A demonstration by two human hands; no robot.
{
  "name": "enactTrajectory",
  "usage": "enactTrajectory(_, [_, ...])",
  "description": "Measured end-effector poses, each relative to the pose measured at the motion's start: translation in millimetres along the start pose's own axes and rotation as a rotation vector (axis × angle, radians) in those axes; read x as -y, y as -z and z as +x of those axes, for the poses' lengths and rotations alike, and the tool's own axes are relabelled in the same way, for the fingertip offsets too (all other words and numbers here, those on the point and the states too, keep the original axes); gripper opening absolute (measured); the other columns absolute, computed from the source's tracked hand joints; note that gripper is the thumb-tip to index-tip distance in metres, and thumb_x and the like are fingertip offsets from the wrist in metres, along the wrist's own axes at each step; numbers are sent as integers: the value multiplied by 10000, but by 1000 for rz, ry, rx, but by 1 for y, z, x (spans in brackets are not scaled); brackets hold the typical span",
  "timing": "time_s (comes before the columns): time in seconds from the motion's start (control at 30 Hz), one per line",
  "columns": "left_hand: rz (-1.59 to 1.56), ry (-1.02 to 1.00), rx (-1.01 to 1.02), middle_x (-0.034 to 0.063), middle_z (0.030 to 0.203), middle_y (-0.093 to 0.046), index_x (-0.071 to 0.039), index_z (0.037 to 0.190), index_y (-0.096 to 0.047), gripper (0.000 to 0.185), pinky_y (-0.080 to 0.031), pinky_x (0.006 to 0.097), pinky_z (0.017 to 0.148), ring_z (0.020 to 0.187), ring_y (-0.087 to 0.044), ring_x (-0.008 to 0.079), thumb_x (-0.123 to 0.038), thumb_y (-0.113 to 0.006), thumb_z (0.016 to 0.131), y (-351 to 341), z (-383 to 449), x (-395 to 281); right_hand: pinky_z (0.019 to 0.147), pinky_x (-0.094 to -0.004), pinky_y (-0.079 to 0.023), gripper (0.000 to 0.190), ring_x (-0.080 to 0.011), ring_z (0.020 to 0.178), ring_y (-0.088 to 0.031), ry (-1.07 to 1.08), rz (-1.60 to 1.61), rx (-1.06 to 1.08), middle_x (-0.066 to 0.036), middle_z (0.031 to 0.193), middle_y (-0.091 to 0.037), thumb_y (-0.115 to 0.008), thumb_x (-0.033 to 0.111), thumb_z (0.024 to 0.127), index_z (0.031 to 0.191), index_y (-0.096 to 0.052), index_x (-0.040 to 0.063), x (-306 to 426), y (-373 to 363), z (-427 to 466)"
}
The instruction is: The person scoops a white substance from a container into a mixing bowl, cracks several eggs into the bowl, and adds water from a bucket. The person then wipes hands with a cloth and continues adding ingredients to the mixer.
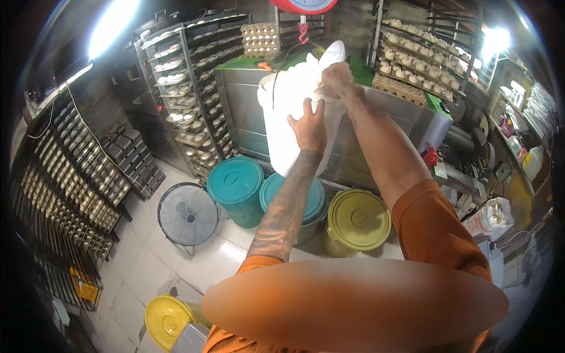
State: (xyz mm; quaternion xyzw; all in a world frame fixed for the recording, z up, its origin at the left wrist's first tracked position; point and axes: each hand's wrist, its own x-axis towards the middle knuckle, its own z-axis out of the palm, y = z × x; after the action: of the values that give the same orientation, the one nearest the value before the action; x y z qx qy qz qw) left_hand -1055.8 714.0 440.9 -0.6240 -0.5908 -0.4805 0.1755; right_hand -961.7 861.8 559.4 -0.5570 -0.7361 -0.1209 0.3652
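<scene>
A tall white bucket point(287, 141) stands out brightly before me, glaring under the light. Overexposed white stuff point(304, 77), perhaps a plastic bag or powder, rises above its rim. My left hand point(311, 128) lies against the bucket's front just below the rim, fingers spread. Over the rim's right side, my right hand point(337, 78) has its fingers curled beside a white scoop-like piece point(334, 52). Whether it grips that piece is hidden. A thin dark handle point(276, 84) arcs up from the bucket's left side. Above hangs the red hook point(303, 34) of a dial scale point(304, 5).
Behind the bucket is a steel counter point(240, 101) with a green top. Teal lidded bins point(236, 178) and an olive one point(359, 220) stand below, beside a floor fan point(188, 215). Racks of dough pieces point(176, 79) line the left; another rack point(419, 57) stands right, with egg trays point(259, 39) at the back.
</scene>
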Motion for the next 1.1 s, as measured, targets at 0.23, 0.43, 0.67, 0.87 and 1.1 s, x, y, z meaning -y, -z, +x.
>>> enactTrajectory(0.23, [-36,21,-26,112,1365,-510,-209,1378,-571,491,-321,731,1067,889,-706,307,-38,-603,919,-4,-2,-9,863,-437,-610,309,-375,960,-744,-37,-1,-120,-214,994,-747,-590,277,850,882,-780,35,-26,33,25])
enactTrajectory(0.43, [-15,23,-24,111,1366,-510,-210,1381,-569,483,-316,734,1072,887,-704,304,-38,-585,931,0,-4,-11,936,-425,-597,402,-367,1071,-734,-101,-150,60,-254,1111,-738,-557,295,913,1134,-748,20,-46,59,40])
enactTrajectory(0.67, [-27,33,32,111,1367,-516,-214,1395,-565,489,-316,731,1076,896,-699,313,-44,-579,936,2,-7,-13,988,-479,-553,525,-475,1169,-663,-248,124,-21,-346,1217,-671,-594,279,863,1216,-483,-94,-36,47,14])
enactTrajectory(0.87, [7,17,16,110,1406,-491,-220,1442,-538,542,-311,717,1099,901,-700,320,-47,-590,932,3,-7,-11,978,-517,-548,543,-493,1143,-664,-178,132,-11,-366,1196,-663,-607,269,871,1247,-426,-80,-37,60,2])
enactTrajectory(1.1, [-44,-28,68,134,1471,-462,-198,1464,-523,544,-298,693,1123,1079,-663,338,-107,-627,938,17,-14,-7,809,-514,-590,452,-476,924,-711,-100,167,-273,-296,971,-697,-577,223,912,1232,-469,-78,-66,33,-5])
